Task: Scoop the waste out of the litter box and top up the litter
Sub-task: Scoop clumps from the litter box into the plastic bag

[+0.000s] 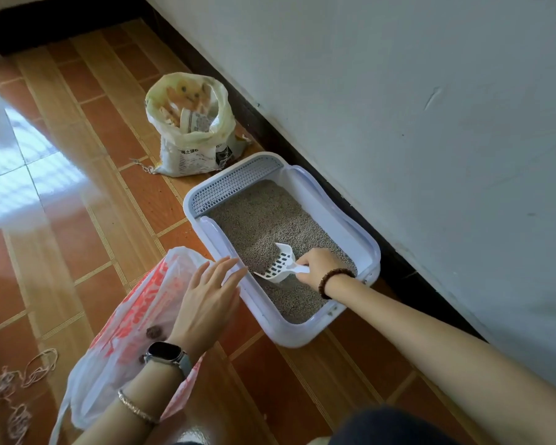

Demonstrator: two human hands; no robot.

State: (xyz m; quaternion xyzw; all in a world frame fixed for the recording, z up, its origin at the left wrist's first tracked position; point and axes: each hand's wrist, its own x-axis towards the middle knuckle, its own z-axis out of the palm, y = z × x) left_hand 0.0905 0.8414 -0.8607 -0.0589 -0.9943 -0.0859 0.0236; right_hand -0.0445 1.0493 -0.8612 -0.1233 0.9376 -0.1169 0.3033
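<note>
A pale lavender litter box (360,232) sits on the tiled floor against the wall, filled with grey litter (264,220). My right hand (318,264) grips the handle of a white slotted scoop (280,263) whose blade is dug into the litter at the near end. My left hand (206,293) hovers flat, fingers apart, between the box's near rim and a white plastic bag with red print (132,322). Dark clumps of waste (153,332) show through the plastic bag. An opened litter sack (190,130) stands beyond the box.
A grey-white wall (398,107) with a dark skirting runs along the box's far side. Loose string (29,374) lies on the orange floor tiles at the lower left. A bright window reflection covers the floor at the left.
</note>
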